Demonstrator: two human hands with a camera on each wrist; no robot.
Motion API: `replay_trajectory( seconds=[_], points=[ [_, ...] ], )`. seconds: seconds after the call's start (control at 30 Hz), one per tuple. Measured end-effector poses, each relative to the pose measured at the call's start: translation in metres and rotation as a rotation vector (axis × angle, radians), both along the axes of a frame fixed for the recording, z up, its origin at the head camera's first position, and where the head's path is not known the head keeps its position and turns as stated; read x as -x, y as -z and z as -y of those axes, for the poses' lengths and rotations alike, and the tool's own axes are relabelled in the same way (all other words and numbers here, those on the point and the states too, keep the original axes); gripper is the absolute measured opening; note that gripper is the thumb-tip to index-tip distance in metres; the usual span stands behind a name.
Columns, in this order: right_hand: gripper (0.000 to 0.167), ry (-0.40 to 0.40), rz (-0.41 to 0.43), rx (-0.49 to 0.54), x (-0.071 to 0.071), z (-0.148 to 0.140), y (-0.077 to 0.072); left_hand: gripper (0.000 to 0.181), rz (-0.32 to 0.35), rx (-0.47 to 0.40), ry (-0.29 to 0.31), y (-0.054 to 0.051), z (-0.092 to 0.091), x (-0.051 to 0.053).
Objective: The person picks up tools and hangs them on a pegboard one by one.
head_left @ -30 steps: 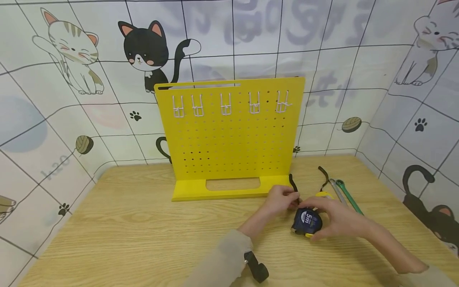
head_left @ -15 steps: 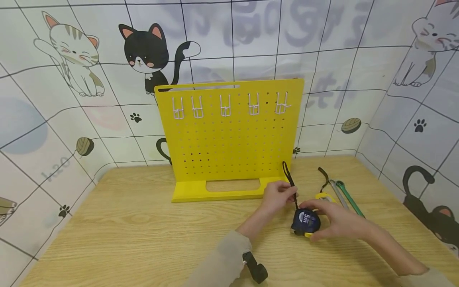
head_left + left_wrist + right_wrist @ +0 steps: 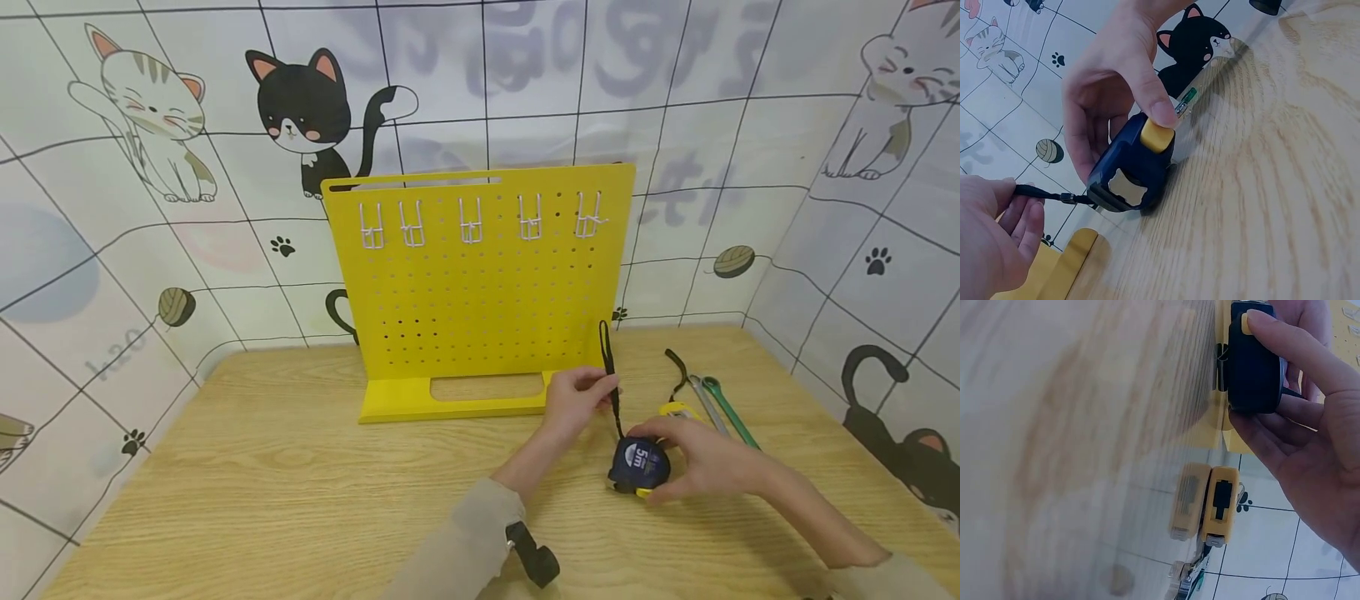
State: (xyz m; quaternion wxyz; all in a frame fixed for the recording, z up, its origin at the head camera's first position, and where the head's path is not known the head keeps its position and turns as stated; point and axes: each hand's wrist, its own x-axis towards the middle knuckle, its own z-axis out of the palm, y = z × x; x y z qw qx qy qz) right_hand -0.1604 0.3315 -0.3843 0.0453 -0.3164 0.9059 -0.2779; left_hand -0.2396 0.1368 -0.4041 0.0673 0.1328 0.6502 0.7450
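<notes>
My left hand (image 3: 573,404) pinches the black wrist strap (image 3: 616,408) of a dark blue tape measure (image 3: 639,463), drawing its loop up and away from the case. Thumb and fingers of my right hand (image 3: 708,461) grip that tape measure from its right side, low over the wooden table. In the left wrist view, the right thumb lies on the yellow button (image 3: 1157,135), and the strap (image 3: 1054,195) stretches between the left hand (image 3: 991,237) and the case. The right wrist view shows the case (image 3: 1254,369) against the right hand's fingers.
A yellow pegboard (image 3: 487,308) with several white wire hooks (image 3: 471,225) stands at the back. Behind my right hand lie a yellow tape measure (image 3: 677,409) with a black strap, a silver wrench (image 3: 708,404) and a green wrench (image 3: 731,412). Cat-patterned walls surround the table (image 3: 300,483).
My left hand has moved slightly up and left along the strap, whose loop now stands higher and straighter. The tape measure has shifted slightly left; the right hand still grips it.
</notes>
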Motion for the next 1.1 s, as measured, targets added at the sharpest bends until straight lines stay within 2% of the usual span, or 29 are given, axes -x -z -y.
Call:
replay_trajectory(
  seconds=[0.17, 0.4, 0.57, 0.8, 1.03, 1.1],
  points=[
    [0.075, -0.011, -0.040, 0.012, 0.001, 0.000, 0.001, 0.015, -0.027, -0.029, -0.008, 0.001, 0.002, 0.002],
    [0.077, -0.018, -0.063, 0.039, 0.005, 0.006, -0.002, 0.016, -0.068, -0.058, -0.074, -0.004, 0.006, 0.004],
    [0.078, -0.005, -0.100, 0.041, 0.009, 0.012, -0.006, 0.016, -0.119, -0.059, -0.117, -0.012, 0.009, 0.005],
    [0.077, 0.004, -0.136, 0.052, 0.016, 0.019, -0.010, 0.017, -0.212, -0.055, -0.141, -0.023, 0.013, 0.007],
    [0.073, 0.021, -0.267, 0.075, 0.023, 0.026, -0.016, 0.018, -0.314, -0.039, -0.164, -0.038, 0.015, 0.012],
    [0.073, 0.039, -0.279, 0.087, 0.025, 0.028, -0.018, 0.019, -0.343, -0.026, -0.178, -0.043, 0.015, 0.013]
  ],
)
